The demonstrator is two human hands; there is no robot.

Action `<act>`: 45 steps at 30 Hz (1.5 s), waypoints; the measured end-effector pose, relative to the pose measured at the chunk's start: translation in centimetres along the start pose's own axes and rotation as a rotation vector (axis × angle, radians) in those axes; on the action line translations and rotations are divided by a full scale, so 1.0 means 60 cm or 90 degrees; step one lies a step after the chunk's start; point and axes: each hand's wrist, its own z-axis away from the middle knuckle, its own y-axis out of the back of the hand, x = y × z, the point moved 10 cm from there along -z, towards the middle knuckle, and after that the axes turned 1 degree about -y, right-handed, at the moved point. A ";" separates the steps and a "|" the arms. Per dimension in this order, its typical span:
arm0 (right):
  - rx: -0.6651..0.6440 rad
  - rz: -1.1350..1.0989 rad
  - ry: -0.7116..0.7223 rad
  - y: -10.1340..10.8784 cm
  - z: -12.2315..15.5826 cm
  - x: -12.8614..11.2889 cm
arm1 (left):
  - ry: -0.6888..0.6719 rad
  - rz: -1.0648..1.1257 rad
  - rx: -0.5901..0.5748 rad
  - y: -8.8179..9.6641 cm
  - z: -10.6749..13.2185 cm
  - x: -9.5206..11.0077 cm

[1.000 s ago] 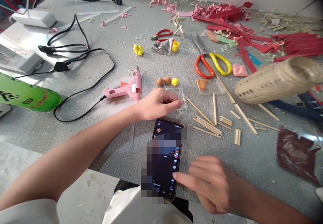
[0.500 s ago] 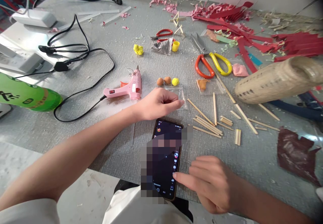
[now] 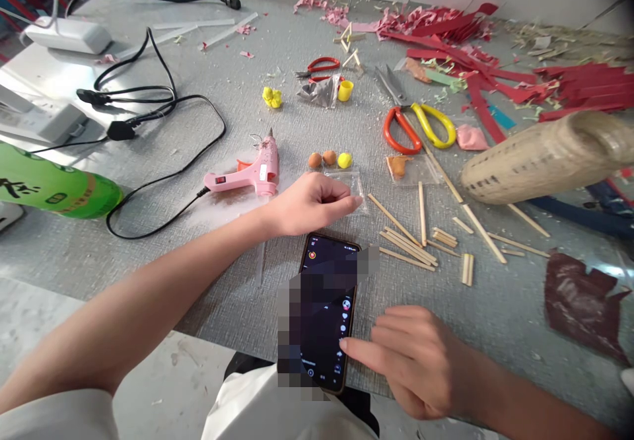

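Note:
A dark smartphone [image 3: 329, 334] with its screen lit lies at the table's front edge; part of it is pixelated. The stretched index finger of my right hand [image 3: 413, 357] touches or hovers over the icons on the screen's right side, the other fingers curled and holding nothing. Beyond the phone rests my left hand [image 3: 317, 202], loosely closed, thumb along the bent fingers. A small clear plastic bag [image 3: 349, 181] lies partly under or behind it. Just past that hand sit two brown clay balls [image 3: 321, 158] and a yellow clay ball [image 3: 344, 160] in a row.
A pink glue gun [image 3: 255, 172] lies left, its black cord looping back. Wooden sticks [image 3: 409, 247], scissors [image 3: 419, 126], and a brown bottle-shaped piece [image 3: 539, 159] occupy the right. Red paper strips [image 3: 460, 37] cover the back right. A green bottle [image 3: 54, 182] lies far left.
The picture on the phone screen has turned darker. Both hands and the things on the table stay in place.

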 end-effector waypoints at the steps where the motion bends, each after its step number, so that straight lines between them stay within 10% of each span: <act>1: -0.001 0.001 -0.002 0.000 0.000 0.000 | -0.002 -0.001 0.000 0.000 0.000 0.000; 45: -0.005 0.001 0.000 -0.003 0.001 0.001 | 0.002 -0.001 -0.008 -0.001 0.001 0.001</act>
